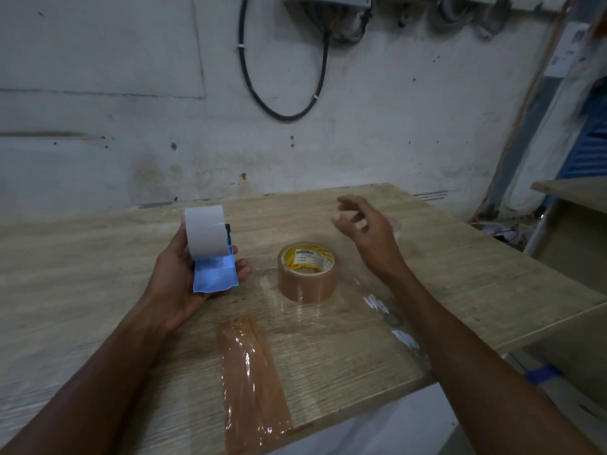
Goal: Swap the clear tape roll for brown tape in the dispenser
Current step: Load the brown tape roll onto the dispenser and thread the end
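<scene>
Over on the wooden table (98,257), the brown tape (307,272) sits flat on its side, just right of the blue dispenser (215,277) and not touching it. The left hand (179,274) has its fingers wrapped round the dispenser from underneath, and the clear tape roll (205,231) is mounted on it, not off yet. The right hand (368,231) hovers beyond the brown tape, fingers loosely spread, holding nothing. My worry: yanking the clear tape roll off could twist the dispenser out of that one-handed hold. A loose tape end could also stick to itself or the tabletop. Fingers might catch the cutter edge too, probably.
</scene>
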Motion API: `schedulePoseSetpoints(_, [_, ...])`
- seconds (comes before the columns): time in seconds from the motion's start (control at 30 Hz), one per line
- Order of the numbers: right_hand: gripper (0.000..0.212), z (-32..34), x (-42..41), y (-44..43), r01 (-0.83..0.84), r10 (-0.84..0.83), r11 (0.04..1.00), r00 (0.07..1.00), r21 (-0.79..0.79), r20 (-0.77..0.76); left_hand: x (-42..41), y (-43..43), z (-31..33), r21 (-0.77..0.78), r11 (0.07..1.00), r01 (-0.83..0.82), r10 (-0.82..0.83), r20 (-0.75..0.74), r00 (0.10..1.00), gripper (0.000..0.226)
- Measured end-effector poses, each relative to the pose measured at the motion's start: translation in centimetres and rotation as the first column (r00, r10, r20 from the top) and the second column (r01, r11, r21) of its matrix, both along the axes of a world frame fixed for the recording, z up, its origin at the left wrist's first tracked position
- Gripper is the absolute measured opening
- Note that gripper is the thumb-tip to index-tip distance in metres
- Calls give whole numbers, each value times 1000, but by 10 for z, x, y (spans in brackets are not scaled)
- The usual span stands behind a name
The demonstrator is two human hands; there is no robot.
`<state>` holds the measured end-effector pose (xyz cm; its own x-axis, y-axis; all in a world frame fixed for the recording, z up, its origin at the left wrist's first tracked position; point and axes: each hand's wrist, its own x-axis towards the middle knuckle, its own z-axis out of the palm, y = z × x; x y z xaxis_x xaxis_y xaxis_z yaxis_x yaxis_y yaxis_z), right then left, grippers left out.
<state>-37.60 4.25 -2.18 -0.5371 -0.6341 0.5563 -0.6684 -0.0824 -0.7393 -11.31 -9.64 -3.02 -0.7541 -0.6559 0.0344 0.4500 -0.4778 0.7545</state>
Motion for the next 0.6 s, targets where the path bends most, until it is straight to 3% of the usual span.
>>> schedulePoseSetpoints(0.1, [62,-1,12,3,-192,201,964,979,181,-29,-1,-1,-1,44,996,-82,81,31,996,43])
schedulePoseSetpoints(0.17, [63,-2,15,3,-236,252,943,967,236,-39,-3,-5,-2,66,990,-122,118,65,991,51])
schedulePoseSetpoints(0.23, [64,-2,15,3,-232,250,940,967,249,-41,-4,-5,-2,65,988,-138,133,72,989,45])
schedulePoseSetpoints(0.37, [61,0,16,7,-205,219,951,975,231,-36,-3,-5,-3,71,991,-117,111,90,990,69])
schedulePoseSetpoints(0.6, [68,13,46,5,-169,193,955,978,245,-76,-2,9,9,157,981,-110,99,76,992,48])
